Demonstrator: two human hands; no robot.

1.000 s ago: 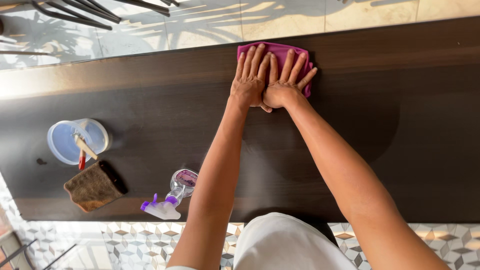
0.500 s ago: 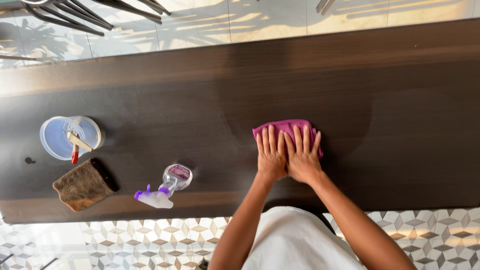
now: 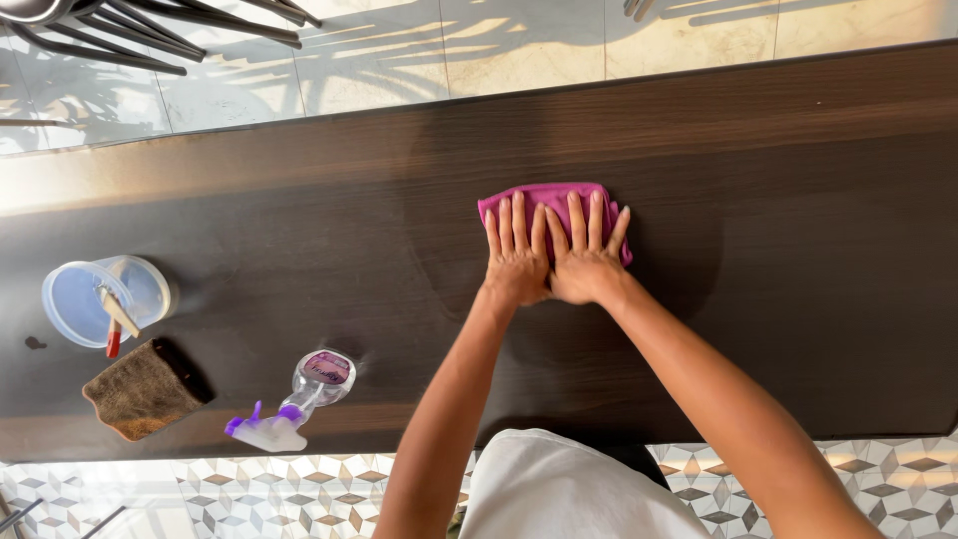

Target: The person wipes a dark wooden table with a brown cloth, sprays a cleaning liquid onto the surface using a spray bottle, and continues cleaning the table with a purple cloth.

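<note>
A magenta cloth [image 3: 547, 196] lies flat on the dark wooden table [image 3: 798, 200], near its middle. My left hand [image 3: 515, 255] and my right hand [image 3: 585, 254] press down on the cloth side by side, thumbs touching, fingers spread and pointing toward the far edge. Only the far strip and right corner of the cloth show past my fingers. Both forearms reach out from the near edge of the table.
At the left stand a clear plastic tub [image 3: 100, 297] holding a wooden-handled brush, a brown rag [image 3: 143, 391] and a spray bottle [image 3: 299, 395] with a purple trigger. Chair legs [image 3: 120, 25] stand on the pale tiled floor beyond the far edge.
Both hands dragged the cloth from the far edge back toward me, then pushed it outward again to the middle of the table. The items at the left stayed put.
</note>
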